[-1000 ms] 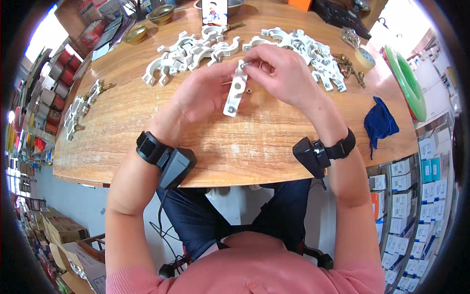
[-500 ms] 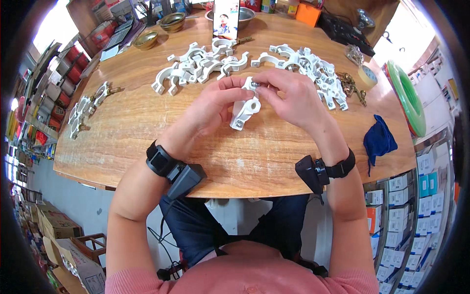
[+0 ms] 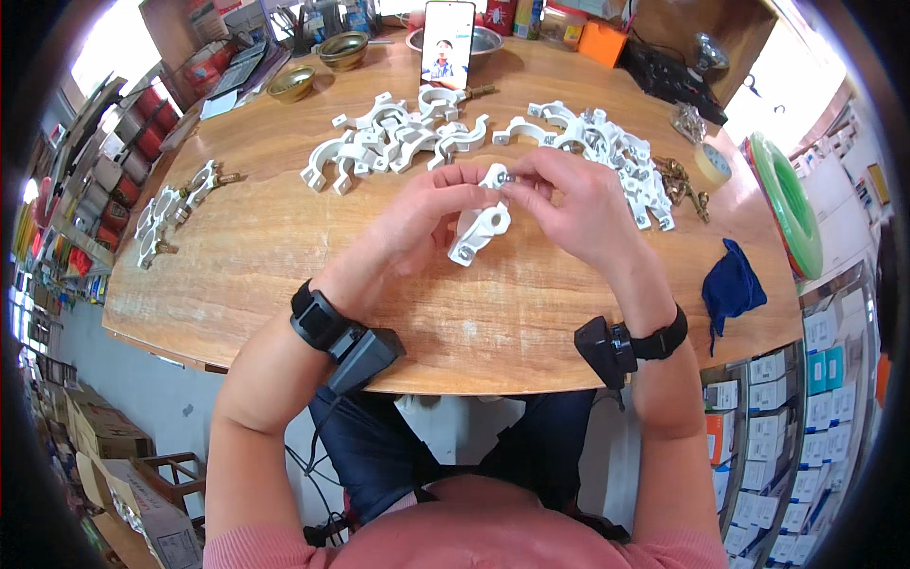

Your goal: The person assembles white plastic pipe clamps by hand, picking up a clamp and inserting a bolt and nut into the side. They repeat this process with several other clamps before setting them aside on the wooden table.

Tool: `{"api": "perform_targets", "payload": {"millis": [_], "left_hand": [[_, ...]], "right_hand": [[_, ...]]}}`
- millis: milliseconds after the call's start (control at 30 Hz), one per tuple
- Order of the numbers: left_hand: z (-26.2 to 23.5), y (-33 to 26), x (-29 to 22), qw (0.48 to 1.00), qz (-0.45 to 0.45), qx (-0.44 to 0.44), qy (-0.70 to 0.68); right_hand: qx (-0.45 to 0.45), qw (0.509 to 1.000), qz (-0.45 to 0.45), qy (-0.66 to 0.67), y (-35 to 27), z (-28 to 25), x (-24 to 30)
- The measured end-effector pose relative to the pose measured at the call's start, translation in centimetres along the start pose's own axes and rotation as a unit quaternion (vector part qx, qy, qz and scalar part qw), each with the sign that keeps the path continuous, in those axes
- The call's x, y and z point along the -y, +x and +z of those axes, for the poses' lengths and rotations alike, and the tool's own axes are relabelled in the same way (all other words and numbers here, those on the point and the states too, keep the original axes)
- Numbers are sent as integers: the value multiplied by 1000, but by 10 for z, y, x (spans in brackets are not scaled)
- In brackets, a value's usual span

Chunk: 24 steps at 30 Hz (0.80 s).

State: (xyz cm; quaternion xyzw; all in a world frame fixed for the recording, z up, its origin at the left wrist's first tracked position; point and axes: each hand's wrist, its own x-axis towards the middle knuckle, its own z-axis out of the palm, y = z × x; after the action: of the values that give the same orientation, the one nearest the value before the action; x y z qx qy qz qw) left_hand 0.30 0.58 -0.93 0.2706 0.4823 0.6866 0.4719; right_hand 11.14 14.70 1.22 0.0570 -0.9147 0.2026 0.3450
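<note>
A white pipe clamp is held above the middle of the table, tilted, with a metal screw showing at its lower end. My left hand is closed on the clamp, thumb and fingers pinching near its upper end. At that upper end my right hand pinches a small metal screw between thumb and forefinger, its tip at the clamp's hole. Beyond my hands lie a pile of white clamp halves and, to its right, more white clamp pieces with screws.
Assembled clamps with brass bolts lie at the left. Brass bolts, a tape roll and a blue cloth pouch are on the right. A phone stands upright at the back, near brass bowls.
The whole view has shifted slightly, so the tabletop sits a little lower in it. Both hands keep their grip at the clamp's upper end, with the screw now showing more plainly.
</note>
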Motion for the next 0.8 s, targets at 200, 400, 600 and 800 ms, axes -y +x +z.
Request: {"api": "perform_targets", "payload": {"millis": [200,400,600,800], "left_hand": [[-5,-3,-3,999,-18,26,15],[-2,0,0,999,-32,12,-12],[-5,1,2,999,-25,22,-9],[-2,1,2,999,-36,30,-28]], "right_hand": [[1,999,34,27,1,0,7],[6,1000,28,-1,0,1,3],[6,1000,25,-7,1,0,4],[-13,999,14,30,-1,0,5]]}}
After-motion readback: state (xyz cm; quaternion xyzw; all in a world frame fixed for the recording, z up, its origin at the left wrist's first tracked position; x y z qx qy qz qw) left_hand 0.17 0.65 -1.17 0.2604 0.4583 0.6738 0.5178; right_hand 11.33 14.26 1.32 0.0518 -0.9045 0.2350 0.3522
